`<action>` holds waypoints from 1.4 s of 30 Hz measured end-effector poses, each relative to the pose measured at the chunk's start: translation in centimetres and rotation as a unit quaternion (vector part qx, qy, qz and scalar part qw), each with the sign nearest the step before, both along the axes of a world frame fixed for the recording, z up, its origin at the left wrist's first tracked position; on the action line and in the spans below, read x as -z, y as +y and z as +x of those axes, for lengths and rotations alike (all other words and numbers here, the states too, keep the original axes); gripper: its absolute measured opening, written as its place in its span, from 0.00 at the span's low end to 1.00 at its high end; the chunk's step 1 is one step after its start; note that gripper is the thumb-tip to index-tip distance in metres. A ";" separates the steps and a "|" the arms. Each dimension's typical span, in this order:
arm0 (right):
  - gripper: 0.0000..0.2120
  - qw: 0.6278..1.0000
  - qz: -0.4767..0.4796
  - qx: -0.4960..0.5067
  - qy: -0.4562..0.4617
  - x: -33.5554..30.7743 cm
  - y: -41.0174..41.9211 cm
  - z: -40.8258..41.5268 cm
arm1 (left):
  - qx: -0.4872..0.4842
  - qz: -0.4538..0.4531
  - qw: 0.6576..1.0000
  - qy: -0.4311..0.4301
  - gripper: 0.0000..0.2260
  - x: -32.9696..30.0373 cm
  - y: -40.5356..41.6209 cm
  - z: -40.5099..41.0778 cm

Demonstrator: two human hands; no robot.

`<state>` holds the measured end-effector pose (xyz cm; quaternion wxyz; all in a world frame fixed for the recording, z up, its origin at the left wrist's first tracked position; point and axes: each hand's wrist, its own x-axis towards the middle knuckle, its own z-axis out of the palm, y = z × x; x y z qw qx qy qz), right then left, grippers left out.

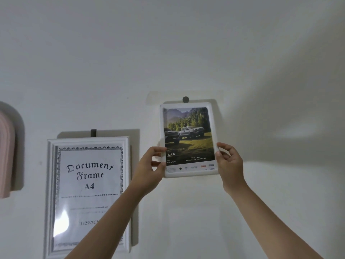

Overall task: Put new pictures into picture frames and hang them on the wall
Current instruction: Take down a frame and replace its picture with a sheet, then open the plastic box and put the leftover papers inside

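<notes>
1. A small white picture frame point(188, 140) with rounded corners is held upright against the white wall point(186, 43), right of centre. Its top edge sits just below a round dark wall hook point(185, 99).
2. The picture point(188, 136) inside it shows 2 pickup trucks on grass before forested hills, with a strip of logos along the bottom.
3. A larger white document frame point(88, 195) hangs lower to the left from a dark hook point(93, 133); its insert reads "Document Frame A4".

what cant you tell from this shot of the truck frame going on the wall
- Small frame: whether it has caught the round hook; head view shows only its front.
- Its lower side edges: covered by the left hand and right hand.
- Fine print under the trucks: too small.
</notes>
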<state>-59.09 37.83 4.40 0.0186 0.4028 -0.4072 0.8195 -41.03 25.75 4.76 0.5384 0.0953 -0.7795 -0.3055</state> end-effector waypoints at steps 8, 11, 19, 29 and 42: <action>0.11 0.997 0.027 0.056 0.036 0.7 -0.4 -0.6 | -0.043 -0.035 0.998 -0.006 0.15 1.1 -0.5 -0.7; 0.14 0.995 0.047 0.081 0.041 1.5 -0.5 -0.8 | -0.056 -0.044 0.997 -0.027 0.16 1.9 -0.4 -0.8; 0.16 0.979 0.118 0.133 0.100 2.5 -0.2 -0.8 | -0.065 -0.042 0.995 -0.060 0.19 2.7 0.0 -0.5; 0.17 0.960 0.178 0.173 0.128 5.6 1.7 0.3 | -0.068 0.013 0.994 -0.089 0.20 6.5 1.9 1.4; 0.16 0.864 0.473 0.173 -0.020 26.7 11.5 1.5 | 0.019 0.216 0.929 -0.300 0.19 27.2 9.1 3.0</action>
